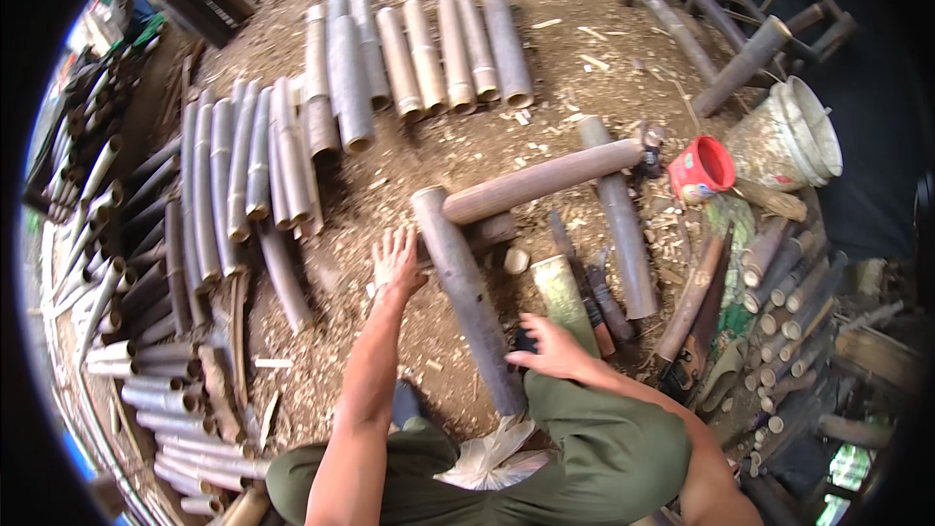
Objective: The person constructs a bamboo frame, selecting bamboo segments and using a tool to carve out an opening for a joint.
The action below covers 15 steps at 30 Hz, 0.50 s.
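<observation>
A grey-brown bamboo tube (461,282) slants from the middle of the view toward my lap, its near end by a crumpled plastic bag (497,453) between my knees. My left hand (396,265) hovers just left of its upper part, fingers spread and nothing in them. To the right of its lower part is my right hand (552,347), with fingers apart and no object in it; a small dark thing shows behind the fingertips. Beyond, a brown bamboo tube (545,180) lies crosswise, its right end over another bamboo tube (620,224).
Several cut bamboo tubes (453,54) lie in rows ahead and left. Near my right hand are a pale green bamboo piece (565,302), dark-handled tools (606,297) and a saw (696,346). A red pail (701,169) and white bucket (784,136) stand right. Chips litter the dirt.
</observation>
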Available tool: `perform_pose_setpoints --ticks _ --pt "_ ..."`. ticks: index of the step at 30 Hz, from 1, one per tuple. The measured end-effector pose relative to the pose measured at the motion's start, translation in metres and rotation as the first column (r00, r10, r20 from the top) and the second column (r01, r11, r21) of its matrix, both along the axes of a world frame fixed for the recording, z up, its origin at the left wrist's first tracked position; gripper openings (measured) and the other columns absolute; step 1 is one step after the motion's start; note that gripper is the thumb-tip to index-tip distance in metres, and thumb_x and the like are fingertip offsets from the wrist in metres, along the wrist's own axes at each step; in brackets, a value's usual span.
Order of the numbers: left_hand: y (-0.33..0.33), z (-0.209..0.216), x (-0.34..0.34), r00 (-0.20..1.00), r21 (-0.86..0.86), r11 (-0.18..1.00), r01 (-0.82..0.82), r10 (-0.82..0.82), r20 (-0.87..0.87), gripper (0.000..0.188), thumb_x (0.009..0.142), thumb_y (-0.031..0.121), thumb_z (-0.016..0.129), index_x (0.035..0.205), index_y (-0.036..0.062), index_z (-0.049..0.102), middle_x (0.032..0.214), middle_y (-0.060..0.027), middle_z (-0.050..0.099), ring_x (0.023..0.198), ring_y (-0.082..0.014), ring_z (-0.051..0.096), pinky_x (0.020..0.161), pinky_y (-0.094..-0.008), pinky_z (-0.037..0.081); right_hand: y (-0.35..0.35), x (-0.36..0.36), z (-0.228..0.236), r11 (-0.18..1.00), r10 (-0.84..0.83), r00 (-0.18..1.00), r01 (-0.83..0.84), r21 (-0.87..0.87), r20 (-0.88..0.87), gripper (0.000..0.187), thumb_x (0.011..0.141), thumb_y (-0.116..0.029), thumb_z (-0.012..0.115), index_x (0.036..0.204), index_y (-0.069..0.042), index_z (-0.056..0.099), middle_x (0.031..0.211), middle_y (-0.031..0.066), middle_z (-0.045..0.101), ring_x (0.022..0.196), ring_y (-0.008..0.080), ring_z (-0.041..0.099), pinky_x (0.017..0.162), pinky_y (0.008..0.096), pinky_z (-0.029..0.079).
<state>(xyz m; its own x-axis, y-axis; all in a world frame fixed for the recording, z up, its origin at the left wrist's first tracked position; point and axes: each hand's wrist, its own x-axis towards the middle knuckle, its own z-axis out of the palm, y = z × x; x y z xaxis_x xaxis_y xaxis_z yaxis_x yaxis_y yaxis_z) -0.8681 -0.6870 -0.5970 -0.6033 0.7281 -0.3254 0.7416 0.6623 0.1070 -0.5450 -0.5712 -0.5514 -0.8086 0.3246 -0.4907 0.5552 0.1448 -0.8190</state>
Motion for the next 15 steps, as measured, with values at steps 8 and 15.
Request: perform_pose_setpoints --ticks 8,15 --pt "0.0 -0.02 -0.011 0.996 0.076 0.993 -0.087 0.084 0.04 0.087 0.07 0.026 0.081 0.144 0.0261 0.036 0.131 -0.0077 0.045 0.127 -0.0322 0.04 0.106 -0.0603 0.03 -0.024 -0.058 -0.029 0.987 0.159 0.986 -0.157 -0.044 0.045 0.102 0.074 -0.049 0.078 0.146 0.004 0.029 0.139 0.0286 0.048 0.13 0.0372 0.049 0.108 0.0412 0.039" --pt "-0.028 -0.023 0.024 1.0 0.189 0.982 -0.022 0.025 -0.012 0.069 0.074 0.019 0.071 0.138 0.025 0.045 0.128 -0.0079 0.048 0.124 -0.0308 0.043 0.101 -0.0564 0.035 -0.026 -0.063 -0.033 0.989 0.149 0.989 -0.149 0.003 0.021 0.097 0.074 -0.043 0.078 0.146 0.001 0.03 0.134 0.0263 0.053 0.124 0.0367 0.054 0.104 0.0418 0.043"
